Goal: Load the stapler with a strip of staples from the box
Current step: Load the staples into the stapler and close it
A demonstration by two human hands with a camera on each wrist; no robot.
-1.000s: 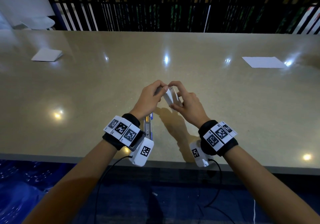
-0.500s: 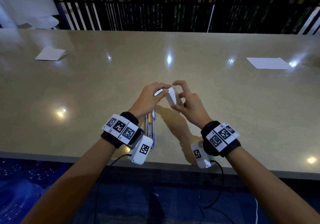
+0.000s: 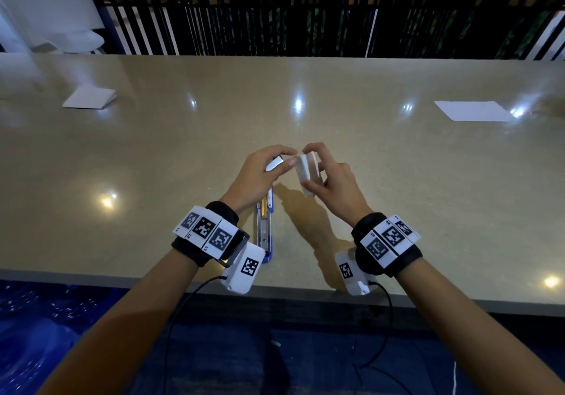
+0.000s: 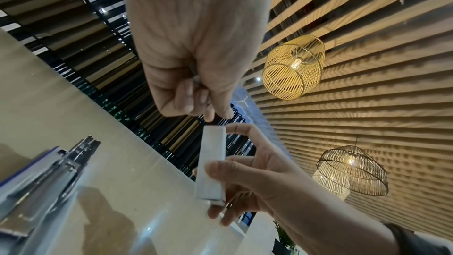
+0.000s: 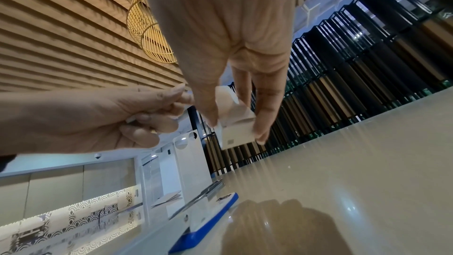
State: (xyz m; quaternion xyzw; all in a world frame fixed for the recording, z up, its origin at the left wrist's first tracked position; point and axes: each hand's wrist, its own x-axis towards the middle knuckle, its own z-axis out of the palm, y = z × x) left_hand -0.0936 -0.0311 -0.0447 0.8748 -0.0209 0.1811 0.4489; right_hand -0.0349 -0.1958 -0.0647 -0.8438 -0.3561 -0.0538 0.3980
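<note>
Hands drawn slightly apart since the earlier frame: left hand (image 3: 262, 172) pinches a silvery strip of staples (image 3: 274, 162); right hand (image 3: 331, 177) grips the small white box (image 3: 307, 170) — both above the table (image 3: 153, 156), beyond the opened blue stapler (image 3: 264, 226).

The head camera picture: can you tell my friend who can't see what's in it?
Above a shiny beige table, a right hand holds a small white cardboard box while a left hand pinches something silvery. A blue-and-metal stapler lies open below.
</note>
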